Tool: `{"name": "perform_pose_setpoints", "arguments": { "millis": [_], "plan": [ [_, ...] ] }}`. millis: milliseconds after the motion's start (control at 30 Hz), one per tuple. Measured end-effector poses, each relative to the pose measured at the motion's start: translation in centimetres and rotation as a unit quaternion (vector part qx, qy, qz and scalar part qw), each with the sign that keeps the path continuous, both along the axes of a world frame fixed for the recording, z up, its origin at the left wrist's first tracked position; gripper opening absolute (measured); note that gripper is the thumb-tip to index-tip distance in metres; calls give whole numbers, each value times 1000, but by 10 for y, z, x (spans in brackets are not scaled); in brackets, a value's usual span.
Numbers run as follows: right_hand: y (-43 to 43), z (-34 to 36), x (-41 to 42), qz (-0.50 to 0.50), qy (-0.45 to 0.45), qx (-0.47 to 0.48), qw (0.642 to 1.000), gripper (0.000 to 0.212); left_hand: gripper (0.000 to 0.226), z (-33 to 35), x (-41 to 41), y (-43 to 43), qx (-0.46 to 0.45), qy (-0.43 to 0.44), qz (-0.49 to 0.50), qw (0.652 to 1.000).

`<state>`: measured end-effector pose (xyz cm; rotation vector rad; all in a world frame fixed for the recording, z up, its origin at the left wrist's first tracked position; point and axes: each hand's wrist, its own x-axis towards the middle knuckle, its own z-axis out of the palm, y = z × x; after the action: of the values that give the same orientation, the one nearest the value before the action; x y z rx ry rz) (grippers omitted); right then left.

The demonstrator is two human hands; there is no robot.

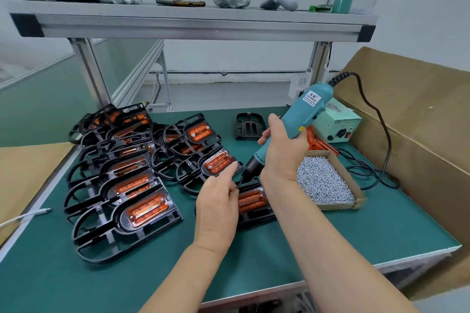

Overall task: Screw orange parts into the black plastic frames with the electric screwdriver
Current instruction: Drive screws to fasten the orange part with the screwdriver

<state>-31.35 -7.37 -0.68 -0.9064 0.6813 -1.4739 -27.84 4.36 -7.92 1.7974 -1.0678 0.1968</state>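
My right hand (pixel 282 152) grips the teal electric screwdriver (pixel 302 114), tilted with its black tip pointing down-left at about the top edge of a black frame (pixel 256 216) that carries an orange part (pixel 251 201). My left hand (pixel 218 206) hovers over that frame's left side and pinches something small, probably a screw, right at the bit's tip. Both hands hide most of this frame.
Several black frames with orange parts (pixel 145 208) lie stacked on the green mat at left and centre. A cardboard tray of silver screws (pixel 323 183) sits right of my hands. One bare black frame (pixel 250 126), loose orange parts (pixel 320 145), a power box (pixel 338 122), and a big carton (pixel 412 119) stand behind.
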Motion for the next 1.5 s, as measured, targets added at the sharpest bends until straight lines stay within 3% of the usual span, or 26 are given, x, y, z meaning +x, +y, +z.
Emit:
{"name": "perform_pose_setpoints", "arguments": {
  "millis": [233,433,667,1067,1500],
  "plan": [
    [4,-3,6,23,9,-15,1000,17,62,-1,4,3,30,13,5,999],
    [5,-2,13,46,51,-91,993,15,67,-10,16,18,55,35,11,998],
    [6,-9,21,118,136,-153,972,15,96,-32,16,31,139,-89,7,986],
    [16,-19,28,172,204,-195,944,16,86,-33,18,28,211,-138,1,968],
    [23,-21,38,190,267,-257,909,15,87,-32,17,29,204,-138,42,968]
  ]
}}
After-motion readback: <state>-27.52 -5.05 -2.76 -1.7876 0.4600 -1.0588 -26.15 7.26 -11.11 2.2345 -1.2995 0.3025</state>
